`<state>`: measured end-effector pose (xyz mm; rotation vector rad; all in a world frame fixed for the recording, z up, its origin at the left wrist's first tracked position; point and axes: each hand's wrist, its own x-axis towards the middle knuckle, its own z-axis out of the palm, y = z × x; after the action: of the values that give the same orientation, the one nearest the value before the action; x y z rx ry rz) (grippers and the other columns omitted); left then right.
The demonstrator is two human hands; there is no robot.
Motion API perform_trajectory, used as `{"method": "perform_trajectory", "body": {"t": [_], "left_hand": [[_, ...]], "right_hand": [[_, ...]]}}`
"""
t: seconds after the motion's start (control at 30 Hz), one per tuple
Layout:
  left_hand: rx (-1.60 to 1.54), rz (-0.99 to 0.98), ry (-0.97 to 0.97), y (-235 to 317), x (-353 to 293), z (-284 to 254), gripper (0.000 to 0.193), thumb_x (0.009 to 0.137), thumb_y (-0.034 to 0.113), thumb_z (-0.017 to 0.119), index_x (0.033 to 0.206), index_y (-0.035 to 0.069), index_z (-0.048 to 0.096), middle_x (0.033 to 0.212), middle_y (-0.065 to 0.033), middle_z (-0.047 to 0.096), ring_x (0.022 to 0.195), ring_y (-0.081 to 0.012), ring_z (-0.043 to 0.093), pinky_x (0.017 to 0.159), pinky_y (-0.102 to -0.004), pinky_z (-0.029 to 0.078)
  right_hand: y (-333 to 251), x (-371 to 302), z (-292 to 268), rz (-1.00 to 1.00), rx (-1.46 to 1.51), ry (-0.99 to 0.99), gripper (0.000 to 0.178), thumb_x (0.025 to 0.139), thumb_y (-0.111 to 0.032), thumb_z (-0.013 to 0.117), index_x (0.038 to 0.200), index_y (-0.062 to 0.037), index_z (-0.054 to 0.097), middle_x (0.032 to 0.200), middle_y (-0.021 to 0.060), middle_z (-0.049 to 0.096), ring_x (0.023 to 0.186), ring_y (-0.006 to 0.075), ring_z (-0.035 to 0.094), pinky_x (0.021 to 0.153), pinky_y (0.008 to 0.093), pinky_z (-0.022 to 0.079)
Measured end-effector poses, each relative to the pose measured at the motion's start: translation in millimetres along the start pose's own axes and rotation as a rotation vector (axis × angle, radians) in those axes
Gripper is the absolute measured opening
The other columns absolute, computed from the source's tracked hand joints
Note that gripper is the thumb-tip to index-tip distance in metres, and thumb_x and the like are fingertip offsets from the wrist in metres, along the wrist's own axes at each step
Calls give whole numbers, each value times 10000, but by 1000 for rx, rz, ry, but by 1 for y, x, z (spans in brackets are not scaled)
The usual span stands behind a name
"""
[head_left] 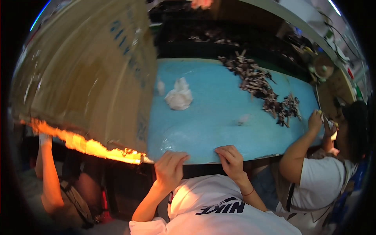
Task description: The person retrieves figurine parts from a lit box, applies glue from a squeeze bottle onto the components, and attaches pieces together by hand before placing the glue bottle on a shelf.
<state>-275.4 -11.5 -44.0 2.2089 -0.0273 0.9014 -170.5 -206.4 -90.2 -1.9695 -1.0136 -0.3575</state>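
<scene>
Over the front edge of the blue tabletop [203,129], my left hand [170,167] is closed, its fingers curled in against the thumb. To its right, and apart from it, my right hand [232,161] is closed in a similar way, with a thin band around the wrist. Whatever either hand pinches, if anything, is too small or hidden to make out. Beyond them lies a crumpled white bundle [179,98], and a small blurred whitish piece [243,119] rests nearer my right hand. A long pile of small dark and pale pieces [254,83] stretches across the right half.
A tall brown cardboard box [90,74] walls off the left side. A co-worker's arm [51,176] shows below it. At the right edge another co-worker [321,176] handles something small. Dark trays [188,49] line the back, and a round fan-like object [323,65] stands far right.
</scene>
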Motion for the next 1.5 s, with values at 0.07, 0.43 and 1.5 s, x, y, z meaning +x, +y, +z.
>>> {"method": "perform_trajectory", "body": {"t": [0.07,0.43,1.5], "left_hand": [[-101,-94,-83,-2,21,30,71,724,-44,575,775,4,588,713,-92,607,621,-261,562,536,-306,444],[203,-34,-249,-20,56,93,112,700,-6,599,811,13,605,854,-108,594,810,-291,547,671,-380,448],[-1187,-755,-372,66,13,137,320,866,123,540,1150,-17,502,1058,-98,554,885,-157,561,676,-266,500]], "right_hand": [[-1,-2,-11,55,41,48,203,683,110,572,847,-6,606,826,111,606,721,260,578,608,314,454],[72,35,-105,257,-232,371,177,733,35,561,902,-8,592,925,142,583,834,319,562,696,360,450],[-1,-5,-87,600,878,313,408,752,66,587,1127,45,428,969,118,546,879,152,549,568,228,522]]}}
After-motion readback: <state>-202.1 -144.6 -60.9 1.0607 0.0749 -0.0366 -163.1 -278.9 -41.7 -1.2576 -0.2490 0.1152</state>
